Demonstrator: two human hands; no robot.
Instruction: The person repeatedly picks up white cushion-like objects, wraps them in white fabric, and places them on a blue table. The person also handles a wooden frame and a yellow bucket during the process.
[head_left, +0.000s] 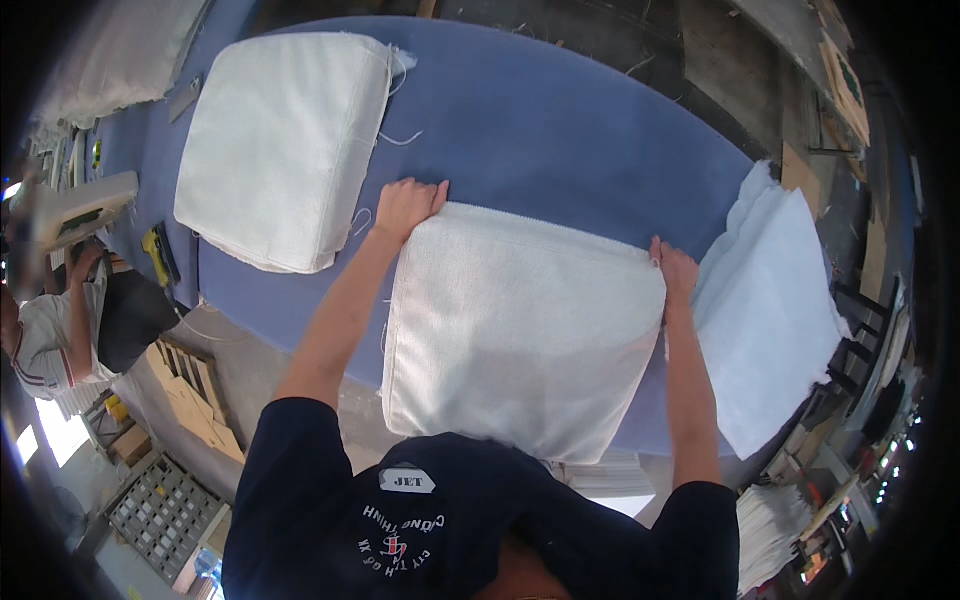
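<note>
A white, boxy fabric cushion (525, 320) lies on the blue table, its near edge against my body. My left hand (410, 207) is closed over its far left corner, fingers curled at the edge. At the far right corner, my right hand (677, 272) grips the same cushion, with the fingertips partly hidden behind the edge. A seam runs along the far side between my hands. To the left sits a second white cushion (275, 145), with loose threads trailing from its right side.
White batting sheets (765, 310) with ragged edges lie at the right end of the blue table (560, 120). A yellow-and-black tool (158, 255) is at the left edge. Another person (75, 320) works at the far left, near wooden pieces (200, 405) on the floor.
</note>
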